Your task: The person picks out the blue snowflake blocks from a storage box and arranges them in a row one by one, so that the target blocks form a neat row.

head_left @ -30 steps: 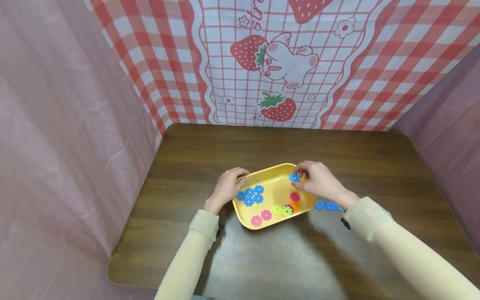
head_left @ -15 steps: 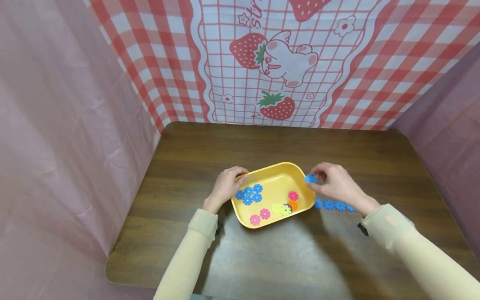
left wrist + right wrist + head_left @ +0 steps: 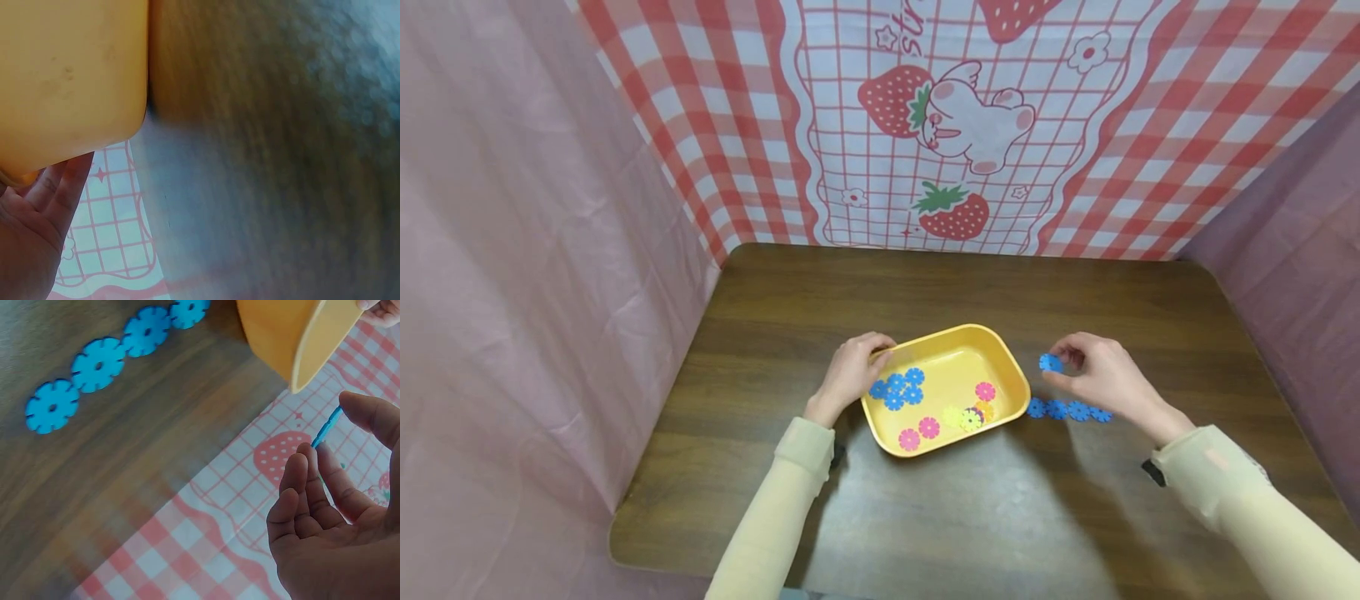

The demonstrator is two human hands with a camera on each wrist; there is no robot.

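My left hand (image 3: pixel 850 371) grips the back left corner of a yellow tray (image 3: pixel 1019 388), thumb at the rim; in the left wrist view its fingers lie against the outer wall of the tray (image 3: pixel 75 75). My right hand (image 3: pixel 1102 372) pinches one blue notched disc (image 3: pixel 1050 363) above the table, right of the tray. The right wrist view shows that disc (image 3: pixel 327 427) edge-on between thumb and fingertips. Below the right hand, several blue discs (image 3: pixel 1057 409) form a row on the table, beside the tray's right end.
Inside the tray lie a cluster of blue discs (image 3: pixel 896 382), pink discs (image 3: pixel 929 427), and yellow discs (image 3: pixel 953 417) by an orange one (image 3: pixel 986 410). The brown table (image 3: pixel 820 292) meets a strawberry-print cloth (image 3: pixel 955 215) at the back. Pink curtains (image 3: pixel 550 250) hang at both sides.
My right hand has moved rightward out of the tray with the blue disc, uncovering more of the row on the table. The left hand stays at the tray's corner.
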